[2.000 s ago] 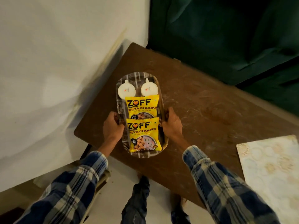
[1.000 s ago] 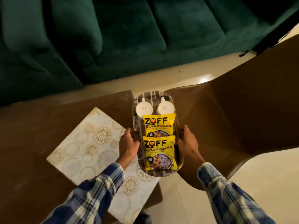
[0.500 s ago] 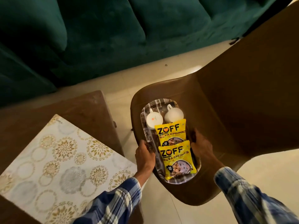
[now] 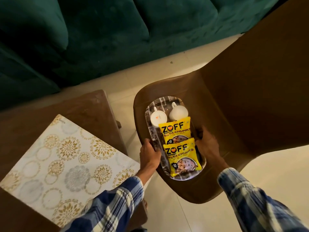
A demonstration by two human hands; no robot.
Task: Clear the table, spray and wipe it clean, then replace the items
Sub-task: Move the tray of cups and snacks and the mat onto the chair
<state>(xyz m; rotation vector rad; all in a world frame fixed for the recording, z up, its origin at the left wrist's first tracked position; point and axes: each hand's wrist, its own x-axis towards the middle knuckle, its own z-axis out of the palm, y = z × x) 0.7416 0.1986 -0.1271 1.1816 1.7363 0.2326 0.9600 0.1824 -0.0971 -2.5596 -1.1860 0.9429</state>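
Tray (image 4: 164,104) (two cups (image 4: 158,117), two snack packets (image 4: 175,133)) on or just over the chair (image 4: 167,191), table (image 4: 93,106) at its 9 o'clock, long axis 11-to-5, left hand (image 4: 149,154) curled on 9 o'clock rim, right hand (image 4: 208,144) on 3 o'clock rim.

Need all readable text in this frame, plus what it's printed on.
"ZOFF": upper yellow packet and lower yellow packet, both on the tray.
"SOYA CHUNKS": both packets, under the brand.
"10": dark badge on both packets.
Fine line under "SOYA CHUNKS": too blurred to read.
Small mark on the left white cup: too small to read.
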